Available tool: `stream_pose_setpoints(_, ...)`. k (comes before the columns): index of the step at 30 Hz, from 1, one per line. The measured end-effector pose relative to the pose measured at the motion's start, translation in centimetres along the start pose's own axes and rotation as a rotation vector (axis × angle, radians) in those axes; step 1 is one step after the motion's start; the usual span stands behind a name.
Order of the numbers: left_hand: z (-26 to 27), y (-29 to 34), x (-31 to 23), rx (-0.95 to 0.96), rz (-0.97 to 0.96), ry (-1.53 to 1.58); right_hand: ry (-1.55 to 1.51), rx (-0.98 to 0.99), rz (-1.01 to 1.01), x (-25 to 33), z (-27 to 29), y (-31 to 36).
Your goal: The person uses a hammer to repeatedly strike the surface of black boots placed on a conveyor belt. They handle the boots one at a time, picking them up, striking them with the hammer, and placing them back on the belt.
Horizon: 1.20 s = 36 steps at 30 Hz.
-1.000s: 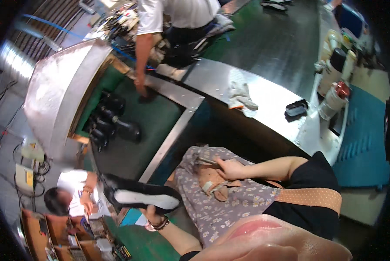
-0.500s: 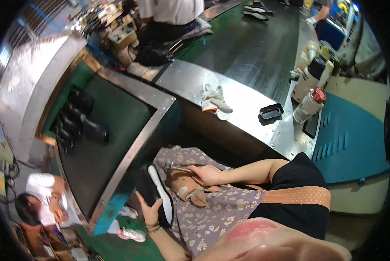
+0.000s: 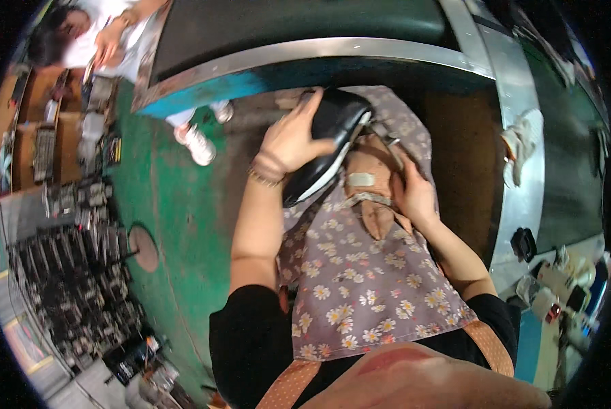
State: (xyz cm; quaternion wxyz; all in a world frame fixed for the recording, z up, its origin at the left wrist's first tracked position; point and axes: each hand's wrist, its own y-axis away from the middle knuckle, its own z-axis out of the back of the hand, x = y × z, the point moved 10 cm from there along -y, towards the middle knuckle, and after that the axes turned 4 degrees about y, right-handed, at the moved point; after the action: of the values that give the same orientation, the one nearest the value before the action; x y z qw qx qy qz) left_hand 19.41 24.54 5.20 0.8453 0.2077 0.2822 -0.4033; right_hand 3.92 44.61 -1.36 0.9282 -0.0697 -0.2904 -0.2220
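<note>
My left hand (image 3: 293,142) is wrapped over a black shoe (image 3: 338,116) with a white sole edge. The shoe is tilted above my lap, its upper facing up and its sole edge toward my right hand. In my right hand (image 3: 416,196), closed around the handle, is a small hammer (image 3: 392,141). Its metal head is close to the shoe's edge; I cannot tell whether they touch. Beneath the hammer a worn tan leather pad (image 3: 372,163) with a pale patch lies on my flowered apron (image 3: 360,286).
A metal-edged conveyor bench (image 3: 360,46) runs ahead, with a metal ledge (image 3: 520,198) at right carrying a glove (image 3: 518,144), a small black tray (image 3: 523,244) and bottles (image 3: 540,296). A co-worker (image 3: 111,41) is at far left. Dark stacked parts (image 3: 80,279) stand on the left.
The whole view has swung round, bringing the floor and left side into sight. The shoe has turned so its upper shows more. Both hands keep their hold.
</note>
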Motion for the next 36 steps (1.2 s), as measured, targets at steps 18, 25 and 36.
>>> stream_pose_setpoints(18, -3.0, -12.6, -3.5, -0.182, -0.274, 0.677, 0.245, 0.060, 0.125, 3.6, 2.4, 0.0)
stream_pose_setpoints(25, -1.9, -11.9, -3.0, -0.335, -0.298, 0.823, 0.215, 0.119, 0.171, 4.9, 2.2, -1.2)
stream_pose_setpoints(36, -1.3, -11.5, -4.6, -0.345, -0.210, 0.664, 0.130, 0.166, 0.025, 0.6, 2.6, -0.4)
